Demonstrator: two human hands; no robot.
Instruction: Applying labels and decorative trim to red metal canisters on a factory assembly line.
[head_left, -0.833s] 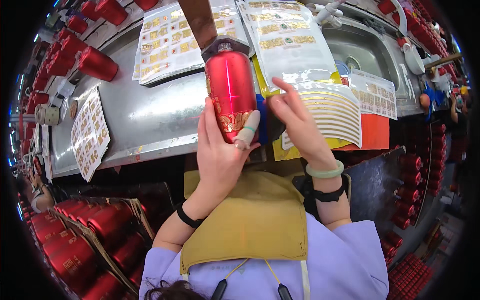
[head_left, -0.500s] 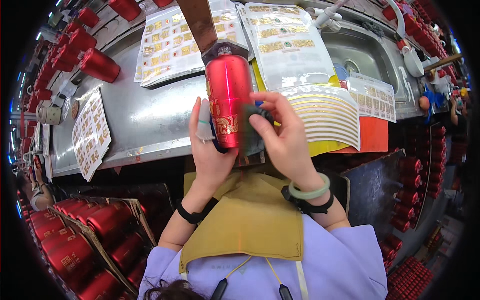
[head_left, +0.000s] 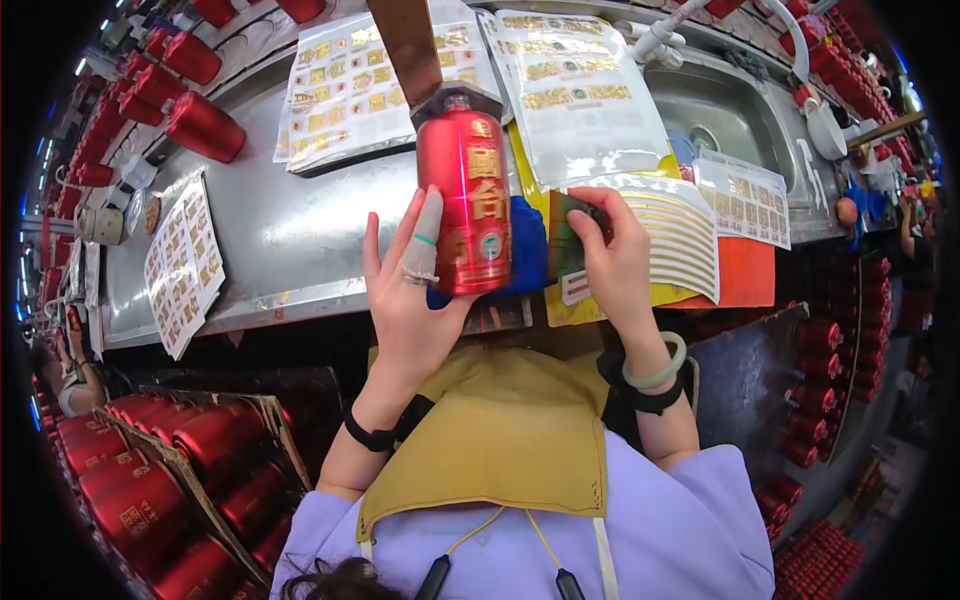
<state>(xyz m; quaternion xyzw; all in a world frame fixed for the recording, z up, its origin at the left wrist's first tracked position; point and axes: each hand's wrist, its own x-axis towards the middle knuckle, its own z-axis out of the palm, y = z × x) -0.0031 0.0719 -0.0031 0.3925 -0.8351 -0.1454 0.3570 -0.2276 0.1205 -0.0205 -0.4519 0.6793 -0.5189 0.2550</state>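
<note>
A glossy red bottle (head_left: 463,210) with gold raised-looking decoration lies with its neck at a dark angular holder (head_left: 456,100), its base toward me. My left hand (head_left: 415,290) holds its left side near the base. The index finger, in a white finger cot (head_left: 426,240), presses along the bottle; the other fingers stick out, and the thumb is partly hidden. To the right and apart from the bottle, my right hand (head_left: 615,250) pinches a dark, flat, squarish piece (head_left: 567,235) between thumb and fingers. Blue cloth (head_left: 526,245) shows beside and under the bottle.
Gold decal sheets (head_left: 575,100) lie beyond on the metal bench (head_left: 260,230), with more decal sheets (head_left: 183,265) at left. A sink (head_left: 720,120) sits far right. Red bottles (head_left: 205,127) stand at left, and crated bottles (head_left: 220,440) fill the lower left.
The bottle has turned, bringing large gold lettering to face up. My right hand has moved right, taking the dark flat piece off the bottle. My left hand stays at the bottle's left side.
</note>
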